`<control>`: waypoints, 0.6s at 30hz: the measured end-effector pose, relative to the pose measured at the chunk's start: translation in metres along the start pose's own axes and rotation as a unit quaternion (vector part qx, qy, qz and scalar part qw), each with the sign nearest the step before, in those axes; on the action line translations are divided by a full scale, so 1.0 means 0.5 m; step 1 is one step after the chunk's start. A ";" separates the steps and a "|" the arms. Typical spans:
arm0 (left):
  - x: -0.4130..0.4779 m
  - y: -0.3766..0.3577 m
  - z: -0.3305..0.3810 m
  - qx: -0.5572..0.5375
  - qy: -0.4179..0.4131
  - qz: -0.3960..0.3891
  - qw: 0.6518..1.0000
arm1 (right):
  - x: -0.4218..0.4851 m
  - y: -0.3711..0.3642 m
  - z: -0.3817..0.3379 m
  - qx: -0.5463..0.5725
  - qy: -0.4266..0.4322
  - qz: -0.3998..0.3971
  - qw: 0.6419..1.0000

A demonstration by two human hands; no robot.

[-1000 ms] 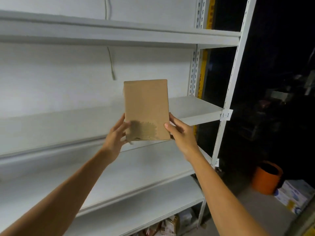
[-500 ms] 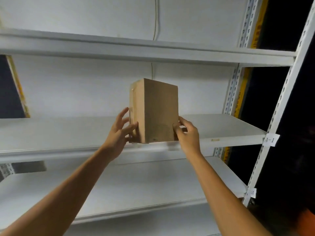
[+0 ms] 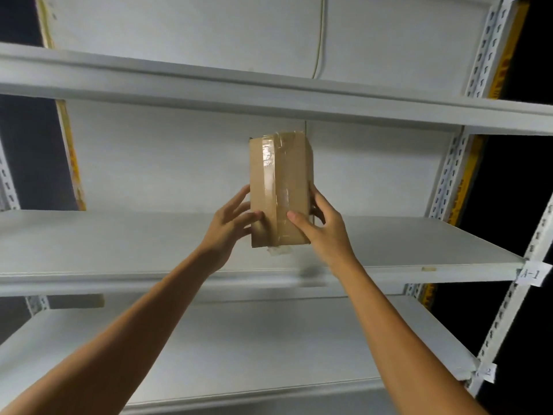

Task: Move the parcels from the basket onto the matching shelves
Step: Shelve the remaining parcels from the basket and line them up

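Parcel (image 3: 281, 181), taped, upright, gripped by left hand (image 3: 229, 229) and right hand (image 3: 324, 232) at shelf (image 3: 119, 244); tag (image 3: 531, 274) reads "A-1", lower tag (image 3: 487, 372) "2".

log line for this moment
parcel: upright | left hand: holds parcel | right hand: holds parcel | shelf: label A-1 | set down: unclear

The 1 head-worn camera looks forward and slightly upward at the white shelving (image 3: 119, 241) from close by.
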State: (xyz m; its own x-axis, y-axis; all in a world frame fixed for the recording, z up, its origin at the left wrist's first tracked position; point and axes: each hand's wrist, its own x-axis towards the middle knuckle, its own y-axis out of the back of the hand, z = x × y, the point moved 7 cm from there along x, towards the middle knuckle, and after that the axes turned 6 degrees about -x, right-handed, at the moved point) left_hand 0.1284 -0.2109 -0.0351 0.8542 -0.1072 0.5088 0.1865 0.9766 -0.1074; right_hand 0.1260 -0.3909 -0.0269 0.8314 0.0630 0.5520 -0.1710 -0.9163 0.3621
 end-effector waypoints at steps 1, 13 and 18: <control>0.001 0.008 -0.006 0.005 0.001 0.002 1.000 | 0.005 -0.007 -0.002 0.008 0.004 0.002 1.000; 0.062 0.074 -0.024 0.003 -0.015 0.029 0.999 | 0.054 -0.081 -0.033 -0.134 0.046 0.153 0.978; 0.061 0.072 -0.058 -0.011 -0.018 0.050 0.999 | 0.074 -0.124 -0.049 -0.198 0.064 0.124 0.970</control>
State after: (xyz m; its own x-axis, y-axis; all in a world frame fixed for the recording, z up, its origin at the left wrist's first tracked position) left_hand 0.1752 -0.1845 -0.0483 0.8517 -0.0019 0.5240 0.1120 0.9775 -0.1785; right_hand 0.1545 -0.3221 -0.0103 0.6710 -0.0691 0.7383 -0.5684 -0.6873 0.4522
